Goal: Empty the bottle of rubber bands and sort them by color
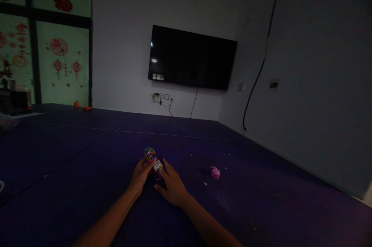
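Note:
My left hand (140, 175) grips a small see-through container (150, 153) packed with multicoloured strands, perhaps rubber bands. A white printed label (157, 165) shows on its side. It is tilted, its colourful end pointing up and away from me. My right hand (174, 187) lies just to the right with fingers stretched out and thumb apart; its fingertips are at the container's lower end, and I cannot tell whether they touch it. Something small and purple (158, 179) shows between the hands, partly hidden. Farther right, a pink object (215, 172) of unclear kind rests on the dark purple surface (247, 200).
Small white scraps (205, 183) are scattered near the pink object. At the far left edge stand orange items (76, 104) and a dark box-like thing (14, 101). A television (192, 59) hangs on the far wall; a black cable (257, 78) runs down the right wall.

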Tool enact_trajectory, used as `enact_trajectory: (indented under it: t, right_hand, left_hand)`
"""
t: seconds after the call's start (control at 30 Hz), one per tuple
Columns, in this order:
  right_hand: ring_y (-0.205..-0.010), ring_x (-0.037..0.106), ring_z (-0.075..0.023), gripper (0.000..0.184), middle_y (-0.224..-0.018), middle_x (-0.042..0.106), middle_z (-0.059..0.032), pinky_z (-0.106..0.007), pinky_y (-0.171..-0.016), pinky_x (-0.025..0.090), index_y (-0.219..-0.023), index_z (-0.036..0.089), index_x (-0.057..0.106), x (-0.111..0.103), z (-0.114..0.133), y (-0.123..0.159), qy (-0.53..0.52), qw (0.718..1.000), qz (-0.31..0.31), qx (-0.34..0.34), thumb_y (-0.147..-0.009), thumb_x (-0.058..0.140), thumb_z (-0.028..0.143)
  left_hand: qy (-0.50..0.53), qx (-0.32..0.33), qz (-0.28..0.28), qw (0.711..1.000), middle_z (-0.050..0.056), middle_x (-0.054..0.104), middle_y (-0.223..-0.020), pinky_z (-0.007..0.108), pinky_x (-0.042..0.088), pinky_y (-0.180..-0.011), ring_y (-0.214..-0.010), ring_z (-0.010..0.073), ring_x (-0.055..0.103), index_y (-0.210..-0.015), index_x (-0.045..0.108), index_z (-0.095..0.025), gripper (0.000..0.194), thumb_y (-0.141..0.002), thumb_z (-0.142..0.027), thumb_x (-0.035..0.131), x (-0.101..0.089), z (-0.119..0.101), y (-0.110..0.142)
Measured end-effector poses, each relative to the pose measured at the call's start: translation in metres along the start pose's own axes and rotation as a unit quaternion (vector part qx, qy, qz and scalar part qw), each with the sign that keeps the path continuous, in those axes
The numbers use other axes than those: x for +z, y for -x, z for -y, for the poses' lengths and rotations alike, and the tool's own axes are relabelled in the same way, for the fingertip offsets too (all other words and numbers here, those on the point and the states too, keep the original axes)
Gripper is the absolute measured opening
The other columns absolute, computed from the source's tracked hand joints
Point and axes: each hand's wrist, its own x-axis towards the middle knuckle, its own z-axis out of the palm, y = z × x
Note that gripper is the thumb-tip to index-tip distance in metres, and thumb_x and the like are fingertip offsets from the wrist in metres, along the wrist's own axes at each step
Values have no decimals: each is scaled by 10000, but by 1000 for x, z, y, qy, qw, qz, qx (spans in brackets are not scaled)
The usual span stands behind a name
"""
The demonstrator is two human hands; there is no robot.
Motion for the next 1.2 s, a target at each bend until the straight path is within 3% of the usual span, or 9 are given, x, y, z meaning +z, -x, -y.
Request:
enact_trajectory:
  t: [0.2,0.7,0.93,1.2]
  right_hand:
    - [-1360,204,-293,620,-1497,224,-83,-468,-1049,279,-1395,280,331,3,-2,-1,-12,1000,-6,13,-827,560,374]
    - [-1303,341,-264,456,-1384,437,-77,-442,-1021,342,-1307,268,485,3,-5,-5,-19,999,-43,18,-854,493,216]
    - [-1264,396,-267,283,-1308,516,-59,-449,-1002,357,-1025,262,684,4,-8,-4,-14,996,-72,56,-848,474,197]
    - [-1061,560,-217,164,-1100,640,-57,-358,-925,433,-791,233,708,-1,-8,-6,-89,982,-141,84,-795,546,206]
  left_hand:
    - [14,14,-38,999,48,708,-778,266,526,-642,-660,168,670,-970,624,-146,474,-575,-336,804,-1,-1,2]
    - [40,29,-53,997,44,702,-790,266,527,-670,-685,167,672,-986,601,-149,493,-572,-315,810,-1,1,2]
    - [39,25,-75,996,40,691,-814,273,535,-682,-694,154,672,-1033,570,-177,457,-635,-253,784,-5,6,-5]
    - [33,23,-81,996,59,699,-835,271,537,-678,-694,155,675,-1063,563,-176,446,-668,-216,766,-4,5,-4]
